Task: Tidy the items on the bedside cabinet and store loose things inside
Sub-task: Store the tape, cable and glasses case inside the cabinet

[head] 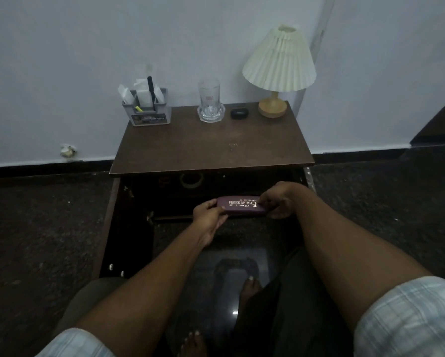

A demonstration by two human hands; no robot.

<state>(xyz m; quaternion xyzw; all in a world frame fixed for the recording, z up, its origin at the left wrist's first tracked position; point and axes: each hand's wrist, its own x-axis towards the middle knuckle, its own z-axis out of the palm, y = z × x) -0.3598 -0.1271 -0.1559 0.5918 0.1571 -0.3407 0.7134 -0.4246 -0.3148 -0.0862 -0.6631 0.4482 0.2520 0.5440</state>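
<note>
Gripping each end, the spectacle case is held by left hand and right hand, long axis crosswise, seemingly just before the open cabinet interior.

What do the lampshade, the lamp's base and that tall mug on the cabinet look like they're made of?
Lampshade: pleated cream fabric or paper, judging by its matte folds; I can't tell which. Lamp base: light wood, probably, with a smooth tan, matte look. Mug: clear glass, most likely, since the wall shows through it.
</note>
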